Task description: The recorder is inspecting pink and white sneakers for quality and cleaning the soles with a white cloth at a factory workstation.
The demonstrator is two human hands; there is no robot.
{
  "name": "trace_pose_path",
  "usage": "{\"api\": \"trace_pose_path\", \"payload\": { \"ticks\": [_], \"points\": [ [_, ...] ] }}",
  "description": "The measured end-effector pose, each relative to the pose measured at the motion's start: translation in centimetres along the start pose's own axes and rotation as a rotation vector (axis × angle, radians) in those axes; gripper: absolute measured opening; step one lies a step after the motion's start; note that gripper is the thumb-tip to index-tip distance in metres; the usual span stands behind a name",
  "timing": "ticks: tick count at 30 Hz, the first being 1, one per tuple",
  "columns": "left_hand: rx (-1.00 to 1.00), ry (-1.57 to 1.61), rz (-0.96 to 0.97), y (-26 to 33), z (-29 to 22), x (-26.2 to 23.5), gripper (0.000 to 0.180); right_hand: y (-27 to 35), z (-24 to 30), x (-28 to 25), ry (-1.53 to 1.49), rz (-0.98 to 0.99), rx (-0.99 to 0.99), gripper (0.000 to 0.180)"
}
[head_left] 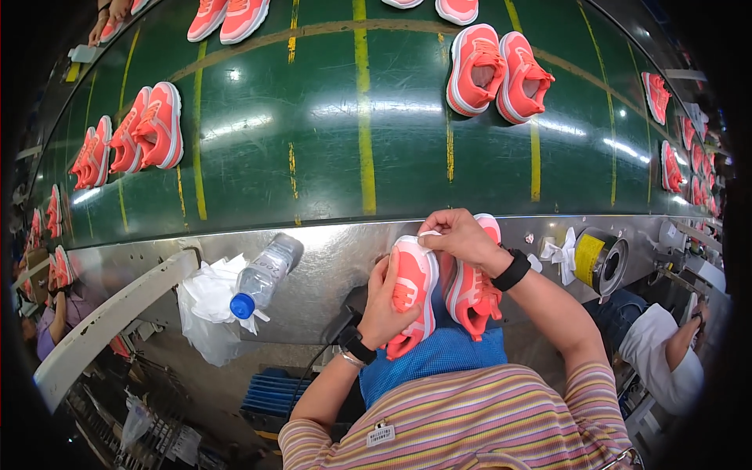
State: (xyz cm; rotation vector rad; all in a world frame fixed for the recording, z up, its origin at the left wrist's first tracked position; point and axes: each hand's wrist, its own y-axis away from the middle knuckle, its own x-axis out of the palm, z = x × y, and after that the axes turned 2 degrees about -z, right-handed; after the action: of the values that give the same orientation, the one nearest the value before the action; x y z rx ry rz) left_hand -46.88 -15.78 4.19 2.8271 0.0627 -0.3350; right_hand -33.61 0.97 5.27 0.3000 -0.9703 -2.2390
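Taken from left to right with the dark green conveyor belt with yellow lines (329,141) as the landmark, pairs of coral-pink sports shoes with white soles (149,129) are seen lying on the belt's left part, well apart from the worker. Just below the belt's near edge, on the bare steel ledge (313,266), a clear plastic water bottle with a blue cap (262,278) is found lying on its side against a crumpled white plastic bag (207,309). Further right, below the same edge and over a blue mesh apron (439,356), a coral-pink shoe with a white sole (413,294) is held by the left hand (388,305), whose fingers are wrapped around its side and sole. The right hand (458,235) is bent over the top of that shoe, with fingertips pinched at a small white piece by the shoe's upper end; what exactly is pinched cannot be told. A second coral-pink shoe (472,298) is seen lying in the lap beside the held one, touched by neither hand as far as can be seen. The first shoe is judged to be in hand and unfinished, and the pair is not yet set on the belt. To the right, on the ledge, a roll of yellow tape in a grey holder (599,258) is noted, and on the belt above it another finished-looking pair of coral-pink shoes (497,74) is noted.
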Motion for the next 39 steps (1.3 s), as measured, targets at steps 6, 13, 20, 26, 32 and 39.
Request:
{"api": "trace_pose_path", "payload": {
  "ticks": [6,13,20,26,32,39],
  "points": [
    [-0.019,0.004,-0.016,0.1,0.0,0.0,0.098,0.7,0.1,0.4,0.047,-0.053,-0.004,0.008],
    [-0.046,-0.024,0.005,0.0,-0.3,-0.1,0.100,0.1,-0.1,0.1,-0.035,0.011,0.080,0.008],
    [-0.065,-0.015,0.015,0.1,-0.5,-0.2,0.101,0.8,0.1,0.5,-0.123,-0.044,0.080,0.008],
    [-0.076,-0.039,0.011,0.0,-0.6,0.0,0.101,0.4,-0.3,0.1,-0.022,0.026,0.060,0.008],
    [-0.068,-0.034,0.009,0.0,-0.6,-0.1,0.102,0.3,0.1,0.4,-0.060,-0.037,0.113,0.008],
    [-0.074,-0.091,0.011,0.0,-0.8,-0.2,0.098,0.2,-0.3,0.4,-0.178,-0.014,0.157,0.008]
  ]
}}
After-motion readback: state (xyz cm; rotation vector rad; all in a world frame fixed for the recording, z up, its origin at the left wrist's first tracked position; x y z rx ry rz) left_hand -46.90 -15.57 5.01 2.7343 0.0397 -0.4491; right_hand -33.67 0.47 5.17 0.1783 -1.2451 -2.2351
